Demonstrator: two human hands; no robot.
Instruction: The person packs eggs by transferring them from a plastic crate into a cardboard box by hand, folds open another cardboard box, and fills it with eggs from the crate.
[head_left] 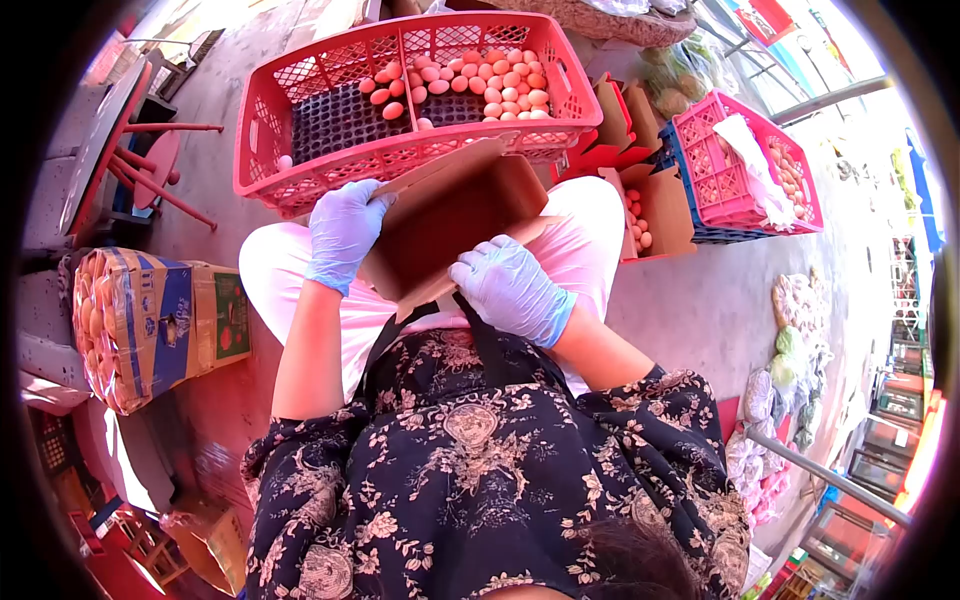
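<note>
An open cardboard box (440, 225) rests over my lap, tilted so its bare brown inside faces me. My left hand (345, 228), in a pale blue glove, is closed on the box's left flap. On the near right side, my gloved right hand (512, 287) has its fingers curled over the box's edge. Just beyond the box stands a large red plastic crate (350, 160) with a divider. Brown eggs (512, 85) lie in it, mostly in the right half, on dark egg trays (345, 125).
To the right sits another cardboard box (668, 205) with eggs inside, beside a pink crate (705, 150) on a blue one. A large carton (160, 320) packed with round produce stands at the left. Bagged vegetables (790, 350) lie on the floor at the right.
</note>
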